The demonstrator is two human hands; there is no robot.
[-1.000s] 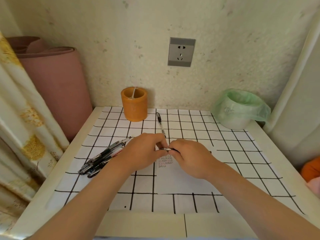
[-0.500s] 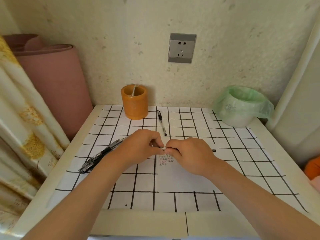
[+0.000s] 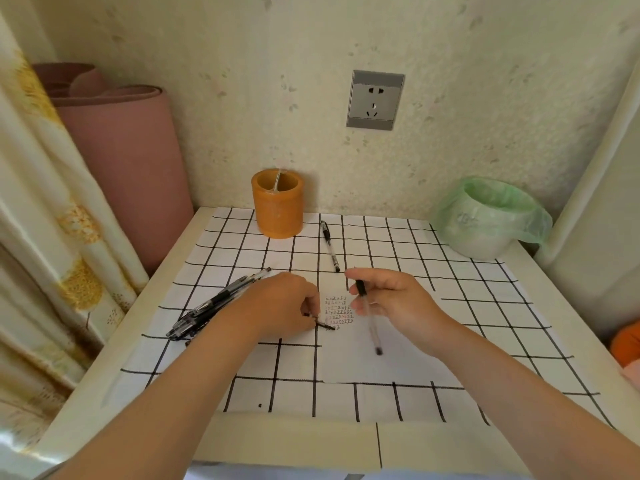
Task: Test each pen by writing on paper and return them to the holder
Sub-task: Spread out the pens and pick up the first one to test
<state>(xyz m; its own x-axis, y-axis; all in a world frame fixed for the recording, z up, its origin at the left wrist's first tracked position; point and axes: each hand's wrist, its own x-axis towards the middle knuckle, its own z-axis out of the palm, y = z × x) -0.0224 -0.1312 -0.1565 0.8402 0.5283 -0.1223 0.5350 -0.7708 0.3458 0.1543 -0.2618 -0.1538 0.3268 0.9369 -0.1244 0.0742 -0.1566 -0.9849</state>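
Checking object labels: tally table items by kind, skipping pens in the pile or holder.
Loose pens: 2 (lying pen, held pen in right hand)
Pen pile: 1
Orange holder: 1
Green-bagged bin: 1
Writing paper: 1
Grid cover: 1
Dark piece in left hand: unclear, uncounted
Total: 7

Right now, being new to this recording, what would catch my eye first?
The right hand holds a clear pen over the scribbled paper mid-table, while the left hand pinches a small dark piece. An orange holder stands at the back; a pile of pens lies left.
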